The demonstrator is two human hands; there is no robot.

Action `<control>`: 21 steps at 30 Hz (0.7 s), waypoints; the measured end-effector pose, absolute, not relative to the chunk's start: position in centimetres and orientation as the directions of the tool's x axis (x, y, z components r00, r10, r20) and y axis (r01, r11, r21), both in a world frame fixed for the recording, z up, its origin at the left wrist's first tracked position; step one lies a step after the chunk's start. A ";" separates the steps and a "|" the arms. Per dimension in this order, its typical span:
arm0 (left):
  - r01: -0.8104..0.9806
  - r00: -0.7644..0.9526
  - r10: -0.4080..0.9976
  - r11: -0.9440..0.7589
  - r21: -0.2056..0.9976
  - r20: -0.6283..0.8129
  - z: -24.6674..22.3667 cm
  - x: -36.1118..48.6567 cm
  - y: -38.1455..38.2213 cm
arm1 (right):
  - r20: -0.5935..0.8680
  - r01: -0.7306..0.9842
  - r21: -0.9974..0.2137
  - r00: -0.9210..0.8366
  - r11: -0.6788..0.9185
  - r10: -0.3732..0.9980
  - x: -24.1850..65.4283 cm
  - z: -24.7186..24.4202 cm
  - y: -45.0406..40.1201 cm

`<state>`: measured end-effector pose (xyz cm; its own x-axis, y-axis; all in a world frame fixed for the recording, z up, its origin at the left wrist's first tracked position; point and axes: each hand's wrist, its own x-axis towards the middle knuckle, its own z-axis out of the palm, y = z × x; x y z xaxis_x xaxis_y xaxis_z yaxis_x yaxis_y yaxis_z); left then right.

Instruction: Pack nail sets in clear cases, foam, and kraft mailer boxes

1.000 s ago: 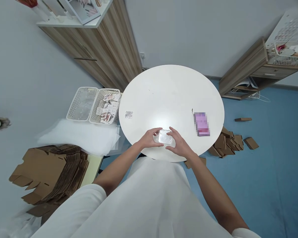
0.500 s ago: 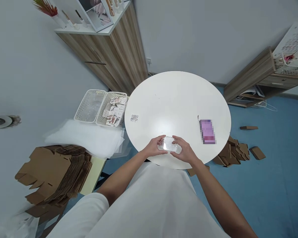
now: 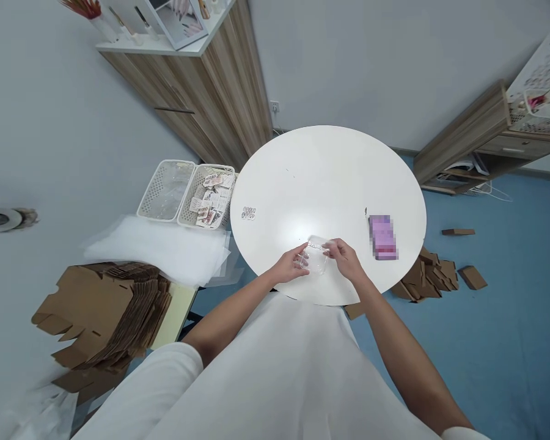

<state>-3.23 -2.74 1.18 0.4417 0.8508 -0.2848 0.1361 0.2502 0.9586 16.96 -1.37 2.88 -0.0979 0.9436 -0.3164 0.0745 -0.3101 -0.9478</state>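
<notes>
A clear plastic case [image 3: 316, 259] is between my two hands, over the near edge of the round white table [image 3: 330, 177]. Its lid appears raised at the far side. My left hand [image 3: 293, 265] grips the left edge of the case with thumb and fingers. At the upper right edge, my right hand [image 3: 343, 255] has its fingers closed on the case. A small sheet with several grey oval pieces [image 3: 249, 212] lies at the table's left. On the right side rests a purple, pixelated object [image 3: 382, 237], with a tiny dark item just above it.
Left of the table stand a basket of clear bags [image 3: 165, 190] and a basket of printed cards [image 3: 211, 198]. White translucent sheets [image 3: 156, 250] and stacked flat cardboard [image 3: 91, 299] lie nearer. Folded brown boxes [image 3: 428, 275] are on the floor at right.
The case has gone from closed-looking to having its lid raised. My right hand has moved up to its far right edge. The view has shifted slightly.
</notes>
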 end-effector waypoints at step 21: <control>0.494 0.283 0.885 0.195 0.847 -0.369 -4.4 -2.9 -3.4 | -0.540 0.234 -0.817 0.006 -0.527 0.841 14.6 -3.0 -4.3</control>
<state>-2.92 -3.43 -4.45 0.2833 0.8854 -0.3685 0.4941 0.1946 0.8474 14.57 -4.27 -2.99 0.0058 0.8413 -0.5405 0.2336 -0.5267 -0.8173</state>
